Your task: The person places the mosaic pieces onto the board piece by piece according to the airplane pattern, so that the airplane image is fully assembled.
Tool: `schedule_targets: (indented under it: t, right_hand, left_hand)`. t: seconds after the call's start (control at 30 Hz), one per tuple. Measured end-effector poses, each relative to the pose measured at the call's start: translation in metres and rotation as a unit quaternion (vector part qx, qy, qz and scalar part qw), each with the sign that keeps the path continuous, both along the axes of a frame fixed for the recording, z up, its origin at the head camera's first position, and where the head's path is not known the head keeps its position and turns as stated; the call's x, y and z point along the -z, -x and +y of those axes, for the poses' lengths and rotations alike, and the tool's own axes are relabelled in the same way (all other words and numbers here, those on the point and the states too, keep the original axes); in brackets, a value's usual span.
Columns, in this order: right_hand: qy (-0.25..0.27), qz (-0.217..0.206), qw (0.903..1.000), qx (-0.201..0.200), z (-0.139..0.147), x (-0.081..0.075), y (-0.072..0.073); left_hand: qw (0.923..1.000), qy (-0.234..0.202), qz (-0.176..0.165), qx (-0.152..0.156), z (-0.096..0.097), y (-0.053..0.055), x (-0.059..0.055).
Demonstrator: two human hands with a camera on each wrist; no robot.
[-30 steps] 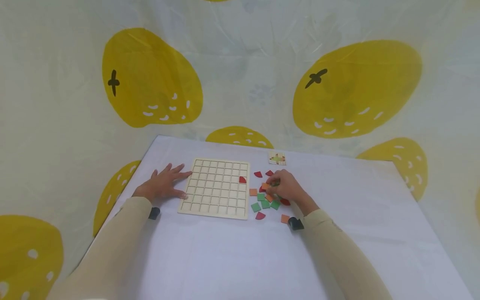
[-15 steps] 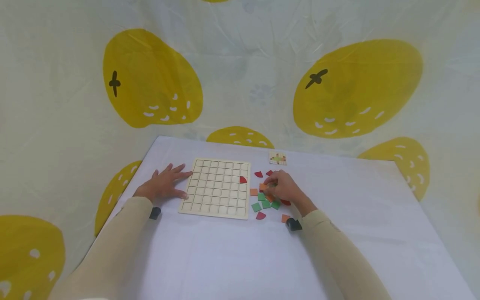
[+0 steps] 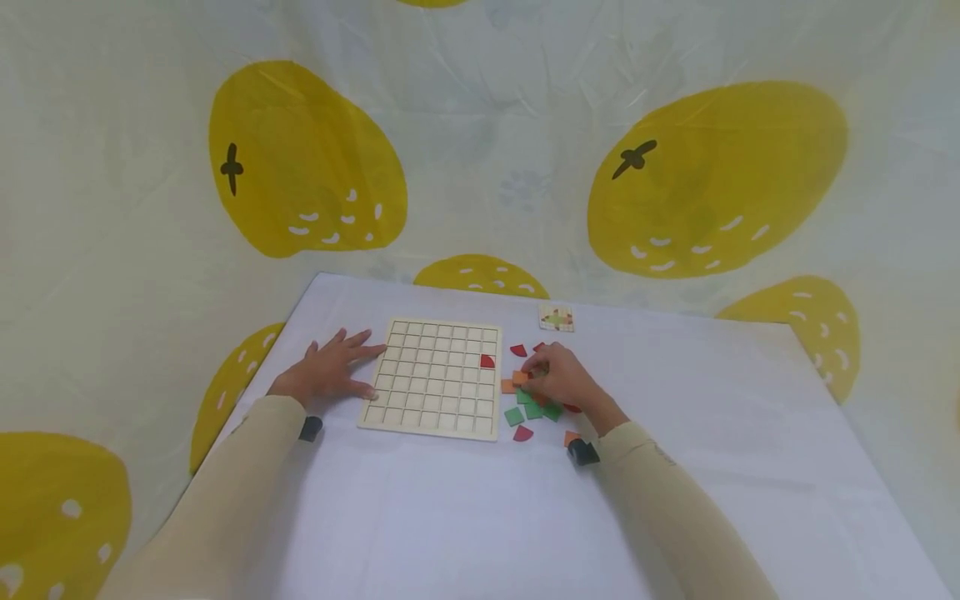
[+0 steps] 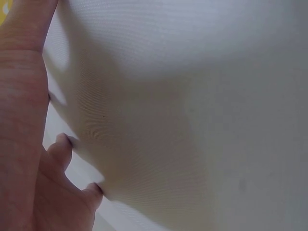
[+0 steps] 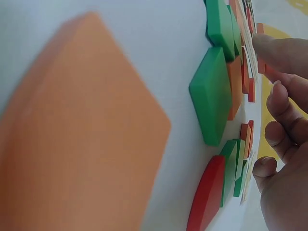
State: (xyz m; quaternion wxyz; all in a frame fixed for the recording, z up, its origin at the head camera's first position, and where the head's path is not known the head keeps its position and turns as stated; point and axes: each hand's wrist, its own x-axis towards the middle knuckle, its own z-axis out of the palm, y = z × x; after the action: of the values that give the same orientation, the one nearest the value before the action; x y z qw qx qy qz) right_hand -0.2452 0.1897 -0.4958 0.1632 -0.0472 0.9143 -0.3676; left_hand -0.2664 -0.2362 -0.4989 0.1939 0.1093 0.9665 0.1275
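A wooden grid board (image 3: 430, 379) lies on the table with one red quarter-circle piece (image 3: 487, 361) in a cell near its right edge. My left hand (image 3: 326, 367) has its fingers spread, with the forefinger and thumb tips touching the board's left edge. Right of the board, my right hand (image 3: 564, 377) pinches an orange square tile (image 3: 521, 378) between thumb and fingers, above the loose pieces. Green square tiles (image 3: 533, 411) lie just below that hand, and a red quarter-circle (image 3: 522, 433) lies nearer. The right wrist view shows the remaining fingers (image 5: 279, 132) curled.
A small pattern card (image 3: 557, 317) lies behind the pieces. Another orange tile (image 5: 86, 134) looms close in the right wrist view, under the right wrist. A white cloth (image 3: 420, 517) covers the table, and a fruit-print curtain (image 3: 495, 150) hangs behind it.
My right hand has moved slightly left toward the board, carrying the orange tile with it. The left hand stays at the board's left edge.
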Motion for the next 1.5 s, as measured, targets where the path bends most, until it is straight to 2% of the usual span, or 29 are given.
schedule_targets:
  t: [0.17,0.37,0.47,0.93,1.5]
  right_hand:
    - [-0.002,0.004,1.0000,-0.007,-0.003,-0.001,0.001]
    - [-0.018,0.027,0.9991,-0.027,-0.006,-0.003,0.000]
    - [-0.018,0.030,0.9991,-0.024,-0.009,-0.003,-0.001]
    - [-0.019,0.035,0.9990,-0.017,-0.017,-0.002,-0.002]
    - [-0.017,0.072,0.9960,-0.050,-0.024,0.001,0.002]
  left_hand:
    - [1.0000,0.002,0.002,0.000,0.000,-0.001,0.000]
    - [1.0000,0.007,0.006,-0.002,0.002,-0.003,-0.001]
    - [0.9999,0.009,0.012,0.001,0.002,-0.005,-0.002]
    - [0.9999,0.010,0.006,0.012,-0.001,0.001,0.002]
    - [0.9999,0.006,0.009,0.012,-0.003,0.000,0.002]
